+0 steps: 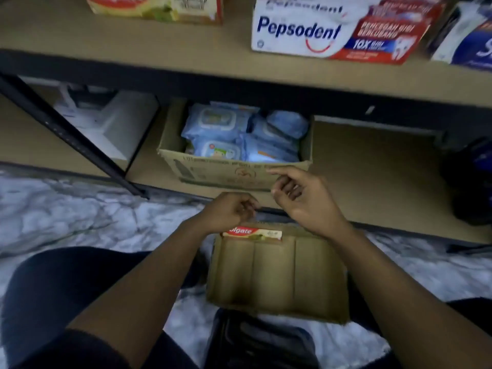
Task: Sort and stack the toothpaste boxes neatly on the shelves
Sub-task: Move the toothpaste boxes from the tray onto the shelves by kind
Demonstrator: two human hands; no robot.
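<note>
Head view shows 1 red and cream toothpaste box (255, 233) lying flat on its long side at the far end of an open brown carton (277, 275) on the marbled floor (66, 214), right in front of the crouching person. The left hand (229, 211) hovers just above the box's left end with its fingers curled under, and whether they pinch anything cannot be told from here. The right hand (300, 195) hangs higher and to the right, loosely curled with the forefinger out, holding nothing. Such a box is likely light, thin card that dents under a hard squeeze, so a hold across its 2 long faces near the middle looks best. On the upper shelf (106, 35) stand a matching red toothpaste box (154, 6), a white and red toothpaste box (338, 27) well to its right and a blue and white box (466, 35) at the edge. Bare board lies between the first 2. On the lower shelf (372, 169) a carton of blue wipes packs (218, 123) sits just behind the hands, and the shelf's dark front rail (186, 75) overhangs the way up. A black slanted brace (66, 129) crosses on the left and a dark bag (474, 182) sits at the right.
</note>
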